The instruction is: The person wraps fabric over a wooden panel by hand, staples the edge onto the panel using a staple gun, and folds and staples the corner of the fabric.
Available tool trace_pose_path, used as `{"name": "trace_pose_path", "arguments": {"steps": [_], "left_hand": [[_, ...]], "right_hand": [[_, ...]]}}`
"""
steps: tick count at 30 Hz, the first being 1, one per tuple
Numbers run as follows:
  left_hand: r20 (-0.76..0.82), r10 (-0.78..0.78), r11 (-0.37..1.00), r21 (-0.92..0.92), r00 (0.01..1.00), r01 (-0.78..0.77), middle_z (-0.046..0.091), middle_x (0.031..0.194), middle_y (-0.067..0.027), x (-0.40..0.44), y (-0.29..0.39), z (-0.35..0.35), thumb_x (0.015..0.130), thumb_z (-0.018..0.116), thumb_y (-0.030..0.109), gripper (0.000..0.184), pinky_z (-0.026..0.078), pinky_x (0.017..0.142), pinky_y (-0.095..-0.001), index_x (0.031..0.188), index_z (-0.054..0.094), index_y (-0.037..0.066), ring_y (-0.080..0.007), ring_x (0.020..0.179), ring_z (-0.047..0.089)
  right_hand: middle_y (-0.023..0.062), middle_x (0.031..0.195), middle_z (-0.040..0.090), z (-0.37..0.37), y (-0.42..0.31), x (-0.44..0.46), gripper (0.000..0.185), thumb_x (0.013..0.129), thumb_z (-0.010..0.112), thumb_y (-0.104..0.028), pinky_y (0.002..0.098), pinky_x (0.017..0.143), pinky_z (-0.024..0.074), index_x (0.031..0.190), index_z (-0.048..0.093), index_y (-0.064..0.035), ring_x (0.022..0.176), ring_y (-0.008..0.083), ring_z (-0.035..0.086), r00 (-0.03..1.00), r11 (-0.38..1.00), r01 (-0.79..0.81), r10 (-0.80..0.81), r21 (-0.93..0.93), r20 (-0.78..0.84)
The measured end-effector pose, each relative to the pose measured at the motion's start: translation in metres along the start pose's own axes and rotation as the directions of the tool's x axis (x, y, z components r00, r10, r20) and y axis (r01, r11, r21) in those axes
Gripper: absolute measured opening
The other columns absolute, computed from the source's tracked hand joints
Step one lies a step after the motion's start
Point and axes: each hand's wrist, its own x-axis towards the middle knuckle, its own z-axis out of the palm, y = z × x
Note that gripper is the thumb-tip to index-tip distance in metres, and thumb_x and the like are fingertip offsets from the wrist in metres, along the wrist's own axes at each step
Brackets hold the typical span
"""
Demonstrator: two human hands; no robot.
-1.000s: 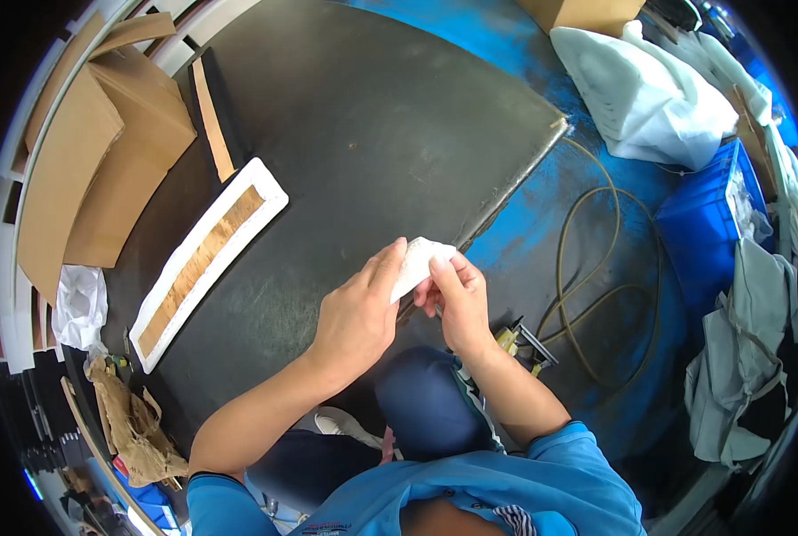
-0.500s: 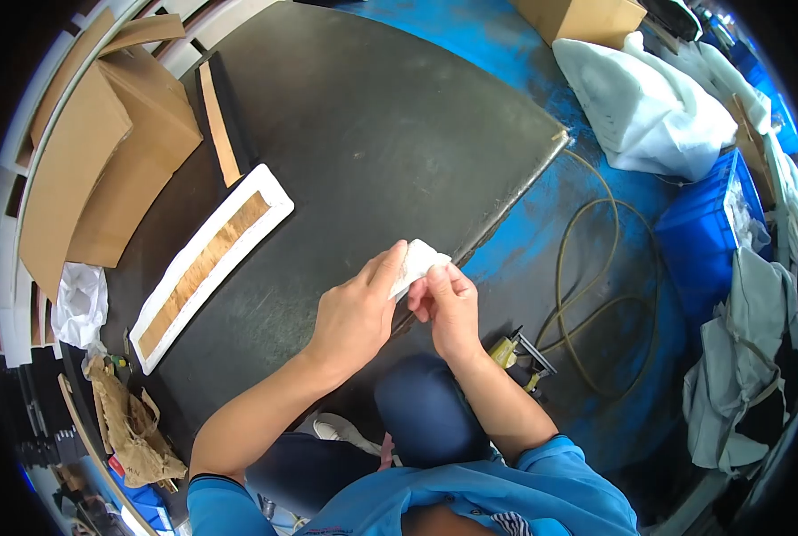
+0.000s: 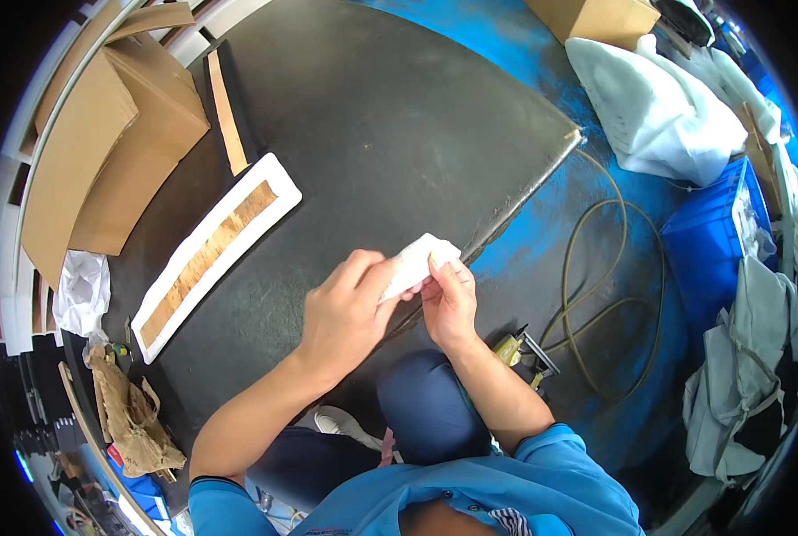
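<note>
The white piece (image 3: 416, 263) is near the table (image 3: 372, 116) edge, its long axis slanting up to the right. The left hand (image 3: 343, 302) and right hand (image 3: 450, 299) clamp their fingers on it. A panel (image 3: 209, 253) lies leftward.

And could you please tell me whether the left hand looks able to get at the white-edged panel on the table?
Probably yes: only tabletop lies between the left hand and the white-edged panel, though the hand holds a white piece it may need to release first.
</note>
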Motion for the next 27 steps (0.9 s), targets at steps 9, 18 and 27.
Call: {"name": "trace_pose_path", "arguments": {"steps": [9,18,27], "left_hand": [[-0.022,0.539,0.772,0.412,0.842,-0.484,0.052,0.078,-0.002,-0.008,-0.019,0.008,0.079,0.072,0.007,0.012,0.046,0.053,-0.0266,0.089,0.068,0.004,-0.0147,0.065,0.055],[0.578,-0.023,0.602,-0.643,0.816,0.473,0.062,0.088,-0.0021,0.044,-0.067,0.015,0.108,0.057,0.024,0.025,0.048,0.07,-0.0266,0.108,0.069,0.002,-0.01,0.078,0.06],[0.606,-0.022,0.604,-0.625,0.795,0.494,0.064,0.09,-0.0084,0.055,-0.048,0.036,0.116,0.032,0.035,0.042,0.051,0.074,-0.0335,0.128,0.056,0.003,-0.0148,0.077,0.06]], "right_hand": [[0.0018,0.09,0.071,0.004,-0.008,0.007,0.025,0.109,0.057,-0.023,0.0278,0.071,0.0505,0.097,0.069,-0.0044,0.076,0.0096,0.065,0.998,0.956,0.051,-0.063,-0.288,-0.032],[0.007,0.092,0.072,-0.005,0.007,0.004,0.036,0.112,0.052,-0.031,0.0295,0.072,0.0547,0.097,0.068,-0.0027,0.08,0.0136,0.068,0.998,0.994,0.048,-0.052,-0.095,-0.046],[0.0054,0.071,0.068,0.012,0.009,0.024,0.047,0.114,0.044,-0.038,0.0289,0.063,0.0544,0.091,0.066,-0.0036,0.063,0.0142,0.066,0.995,0.95,0.066,-0.085,-0.306,-0.046]]}}
